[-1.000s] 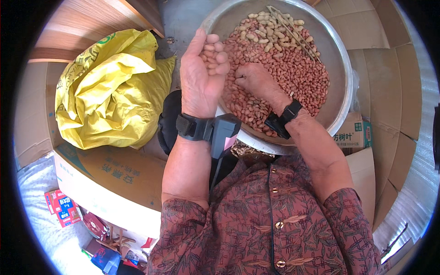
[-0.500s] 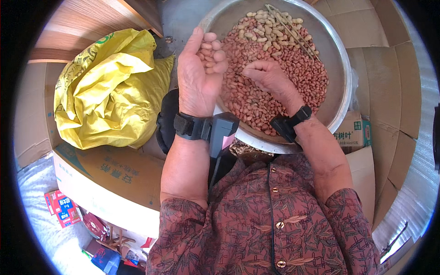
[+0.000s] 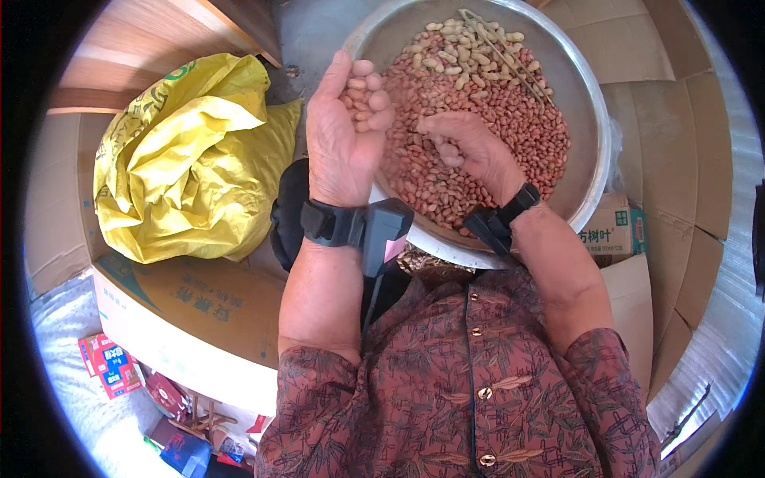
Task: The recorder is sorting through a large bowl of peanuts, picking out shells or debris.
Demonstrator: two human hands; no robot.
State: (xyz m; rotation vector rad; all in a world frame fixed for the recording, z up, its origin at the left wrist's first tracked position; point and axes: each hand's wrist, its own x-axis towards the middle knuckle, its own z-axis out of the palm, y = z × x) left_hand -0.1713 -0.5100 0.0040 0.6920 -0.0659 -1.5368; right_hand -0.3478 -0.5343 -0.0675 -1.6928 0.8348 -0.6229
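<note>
My left hand (image 3: 343, 147) is cupped palm up over the basin's left rim, its fingers curled round a small handful of shelled peanuts (image 3: 357, 102). My right hand (image 3: 478, 151) hovers over the heap, fingers bent inward and thumb side toward the left hand; whether anything sits between the fingertips is hidden. Below both hands a wide metal basin (image 3: 591, 119) holds many reddish shelled peanuts (image 3: 522, 131). Pale unshelled peanuts (image 3: 470, 52) lie along the far side of the heap, with thin dry stalks (image 3: 510, 60) across them.
To the left a crumpled yellow sack (image 3: 187, 159) rests behind a brown cardboard box (image 3: 203, 307). A wooden panel (image 3: 143, 56) stands at the upper left. Cardboard sheets (image 3: 665, 151) line the right side, near a printed carton (image 3: 613, 231). Red and blue packets (image 3: 111, 366) lie lower left.
My right hand's fingers have shifted from a pinch to a looser curl, with the lower fingertips now showing. My left hand keeps its handful almost in place.
</note>
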